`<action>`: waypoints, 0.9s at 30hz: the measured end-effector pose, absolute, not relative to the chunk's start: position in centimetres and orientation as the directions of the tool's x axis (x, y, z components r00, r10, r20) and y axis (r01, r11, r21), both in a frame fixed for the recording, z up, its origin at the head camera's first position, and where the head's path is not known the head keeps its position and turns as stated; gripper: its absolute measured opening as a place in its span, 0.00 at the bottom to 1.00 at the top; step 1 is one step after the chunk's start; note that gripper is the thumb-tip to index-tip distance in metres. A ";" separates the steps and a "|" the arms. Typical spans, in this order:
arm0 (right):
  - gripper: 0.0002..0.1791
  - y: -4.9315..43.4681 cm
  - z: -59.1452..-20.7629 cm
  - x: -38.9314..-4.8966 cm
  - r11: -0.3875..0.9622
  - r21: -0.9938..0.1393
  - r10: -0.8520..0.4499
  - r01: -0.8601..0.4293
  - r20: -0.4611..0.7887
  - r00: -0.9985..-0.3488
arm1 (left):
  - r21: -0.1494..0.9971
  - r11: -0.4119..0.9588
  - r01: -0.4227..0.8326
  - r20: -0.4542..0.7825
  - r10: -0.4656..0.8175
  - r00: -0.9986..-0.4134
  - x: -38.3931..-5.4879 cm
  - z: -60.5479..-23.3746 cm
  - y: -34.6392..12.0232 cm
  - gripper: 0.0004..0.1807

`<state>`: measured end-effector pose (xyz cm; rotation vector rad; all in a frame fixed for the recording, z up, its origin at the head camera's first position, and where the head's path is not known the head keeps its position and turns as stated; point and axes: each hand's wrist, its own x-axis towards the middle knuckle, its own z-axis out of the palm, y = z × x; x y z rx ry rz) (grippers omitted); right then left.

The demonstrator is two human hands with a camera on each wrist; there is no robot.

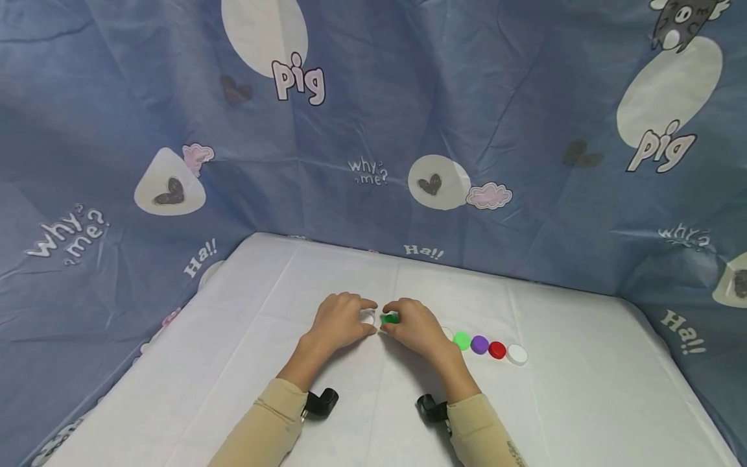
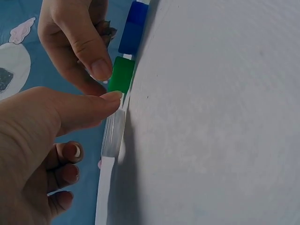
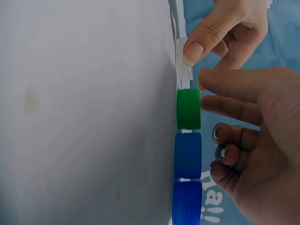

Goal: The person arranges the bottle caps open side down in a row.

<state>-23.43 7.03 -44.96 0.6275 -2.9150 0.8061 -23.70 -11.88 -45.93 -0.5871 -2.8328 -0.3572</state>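
Note:
On the white tabletop my left hand (image 1: 340,322) is curved around a clear cap (image 1: 367,317), which stands in front of its thumb and index finger. In the right wrist view the left thumb overlaps the side of this clear cap (image 3: 185,72). Just to the right, my right hand (image 1: 415,325) arches its thumb and index finger about a green cap (image 1: 390,319). Those fingertips are right at the cap's upper edge. Beside the green cap (image 3: 188,108) sit a blue cap (image 3: 188,155) and a darker blue cap (image 3: 187,203), hidden behind the right hand in the head view.
Right of the right hand the row goes on with a light green cap (image 1: 462,341), a purple cap (image 1: 480,344), a red cap (image 1: 497,350) and a white cap (image 1: 517,354). A patterned blue cloth (image 1: 373,130) hangs behind the white table (image 1: 245,337).

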 end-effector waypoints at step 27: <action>0.19 4.4 -45.1 -24.0 0.805 -0.418 -0.396 -0.421 0.149 -0.906 | 0.263 0.891 0.371 0.239 0.312 -0.919 -23.4 -46.0 -14.6 0.22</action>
